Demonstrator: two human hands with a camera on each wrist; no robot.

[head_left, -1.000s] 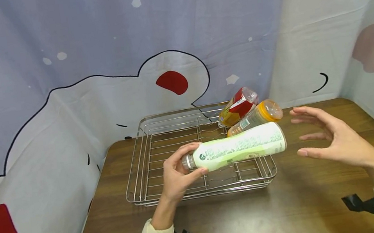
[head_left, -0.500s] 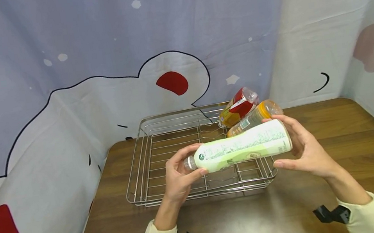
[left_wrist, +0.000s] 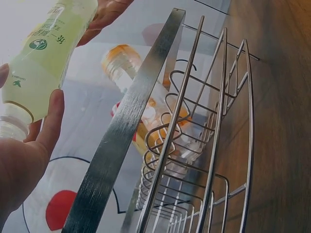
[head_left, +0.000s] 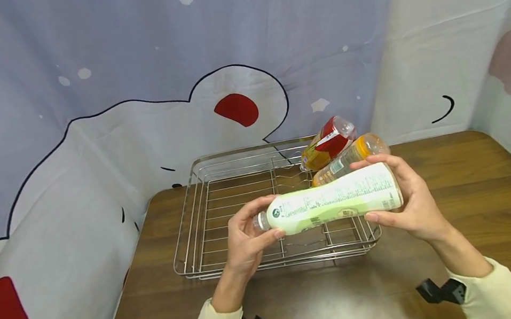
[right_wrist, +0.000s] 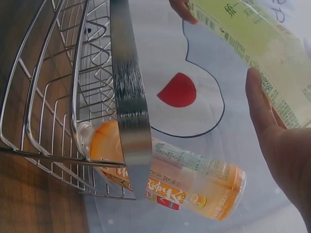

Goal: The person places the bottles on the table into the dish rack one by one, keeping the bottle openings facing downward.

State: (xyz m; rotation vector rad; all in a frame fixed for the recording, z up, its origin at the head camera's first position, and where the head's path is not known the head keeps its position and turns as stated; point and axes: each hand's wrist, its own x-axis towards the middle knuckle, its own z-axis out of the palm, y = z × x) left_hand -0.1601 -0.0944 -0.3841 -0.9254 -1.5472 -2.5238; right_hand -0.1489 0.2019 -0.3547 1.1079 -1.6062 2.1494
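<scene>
A light green plastic bottle (head_left: 333,200) lies almost level in the air above the wire dish rack (left_wrist: 121,131). My left hand (head_left: 245,239) grips its neck end at the left, fingers behind and thumb in front. At the bottle's base my right hand (head_left: 414,208) holds it, thumb low in front and fingers over the far side. In the right wrist view the green label faces the camera. An orange-labelled clear bottle (right_wrist: 194,174) leans in the rack just behind the held one. Beside it a red-and-yellow-labelled bottle (head_left: 328,144) leans the same way.
The rack stands on a brown wooden table (head_left: 483,194), with a flat metal band along its rim. A patterned curtain (head_left: 124,47) hangs close behind the table and along its left side.
My right hand has come in from the right, fingers spread at first, and now holds the green bottle's base. My left hand keeps its grip on the neck, hardly moving.
</scene>
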